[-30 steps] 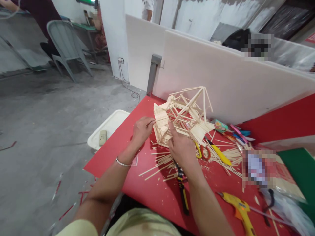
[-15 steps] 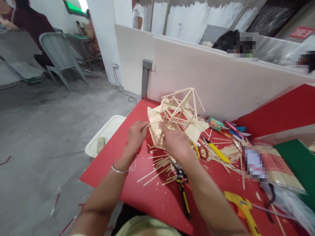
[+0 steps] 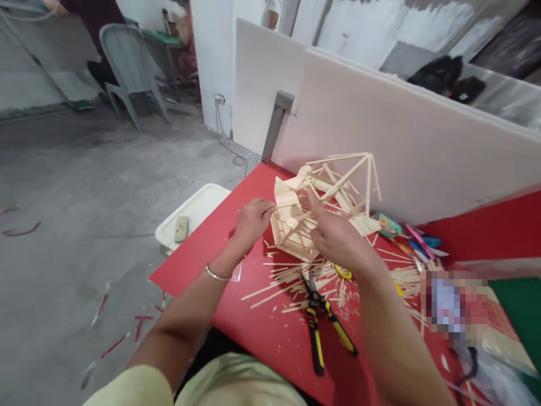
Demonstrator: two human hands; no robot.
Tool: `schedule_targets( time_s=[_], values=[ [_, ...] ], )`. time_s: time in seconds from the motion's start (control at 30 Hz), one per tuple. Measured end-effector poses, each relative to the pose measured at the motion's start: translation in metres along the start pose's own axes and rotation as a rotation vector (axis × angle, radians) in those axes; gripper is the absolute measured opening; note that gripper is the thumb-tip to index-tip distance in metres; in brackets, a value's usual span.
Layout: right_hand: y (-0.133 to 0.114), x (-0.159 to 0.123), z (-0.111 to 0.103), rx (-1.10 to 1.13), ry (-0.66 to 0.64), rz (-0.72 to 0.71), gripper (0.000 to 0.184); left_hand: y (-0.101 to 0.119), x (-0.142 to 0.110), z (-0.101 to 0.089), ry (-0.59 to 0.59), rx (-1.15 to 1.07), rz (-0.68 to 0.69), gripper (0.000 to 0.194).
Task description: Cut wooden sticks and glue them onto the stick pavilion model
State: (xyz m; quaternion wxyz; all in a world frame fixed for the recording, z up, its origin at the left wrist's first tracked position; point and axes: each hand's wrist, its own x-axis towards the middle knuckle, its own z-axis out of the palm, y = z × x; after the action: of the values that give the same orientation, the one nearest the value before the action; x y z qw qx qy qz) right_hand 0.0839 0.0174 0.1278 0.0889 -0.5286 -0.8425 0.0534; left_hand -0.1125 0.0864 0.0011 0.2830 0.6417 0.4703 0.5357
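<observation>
A model built of thin wooden sticks (image 3: 333,194), with an open pointed frame and slatted roof panels, stands on the red table (image 3: 203,282). My left hand (image 3: 253,220) is at the left edge of a curved slatted panel (image 3: 288,204), thumb and forefinger pinched on the end of a thin wooden stick. Over the model's front, my right hand (image 3: 338,231) has its index finger stretched to the panel's right edge, the other fingers curled beneath. Black-and-yellow cutters (image 3: 315,304) lie with spread handles before the model, beside loose sticks (image 3: 291,279).
A white board partition (image 3: 380,135) runs behind the table. Craft items (image 3: 418,239) and a plastic bag (image 3: 494,361) lie at the right. Left of the table stands a white stool (image 3: 203,206) holding a beige object (image 3: 181,228). Beyond are a chair (image 3: 129,62) and people.
The camera view has swung about. My right hand has moved rightward and back along the panel, baring both cutter handles and covering the yellow knife. My left hand keeps its pinch at the panel's left edge.
</observation>
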Motion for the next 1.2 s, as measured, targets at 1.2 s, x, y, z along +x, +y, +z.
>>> schedule_targets(
  time_s=[1.2],
  values=[
    [0.0, 0.015, 0.005, -0.014, -0.051, 0.019, 0.085, 0.008, -0.004, -0.009, -0.042, 0.264, 0.147, 0.029]
  ],
)
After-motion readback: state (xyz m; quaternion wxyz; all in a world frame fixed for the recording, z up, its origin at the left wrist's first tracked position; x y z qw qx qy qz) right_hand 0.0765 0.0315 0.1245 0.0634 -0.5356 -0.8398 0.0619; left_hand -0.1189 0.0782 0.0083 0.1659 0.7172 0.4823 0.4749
